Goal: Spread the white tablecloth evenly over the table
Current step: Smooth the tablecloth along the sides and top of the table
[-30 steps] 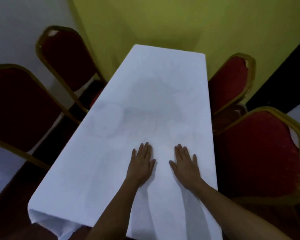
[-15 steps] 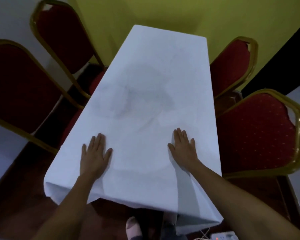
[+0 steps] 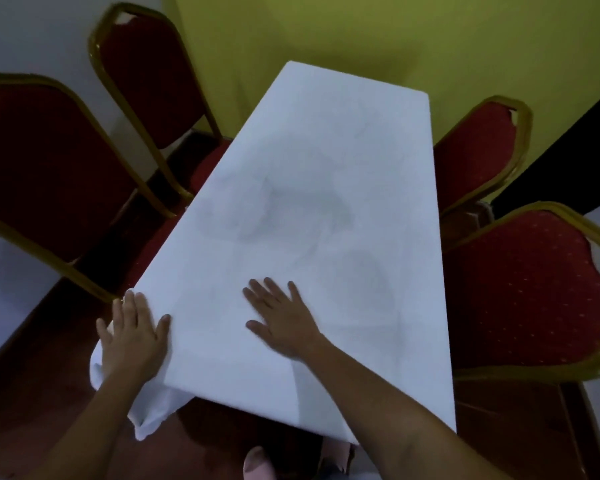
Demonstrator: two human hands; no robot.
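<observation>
The white tablecloth [image 3: 319, 188] covers the long narrow table from the near end to the far end by the yellow wall. My left hand [image 3: 134, 332] lies flat, fingers apart, on the cloth's near left edge, where the fabric hangs down over the corner in a loose fold. Palm down with spread fingers, my right hand [image 3: 283, 318] rests on the cloth near the middle of the near end. Faint creases and grey shadows mark the cloth's centre. The table itself is hidden under the cloth.
Two red chairs with gold frames stand on the left [image 3: 49, 174] [image 3: 153, 74], two more on the right [image 3: 478, 147] [image 3: 530, 289], all close to the table sides. A foot [image 3: 257, 462] shows below the near edge.
My left hand slid left to the cloth's near left edge and corner. My right hand moved left from the right side toward the middle.
</observation>
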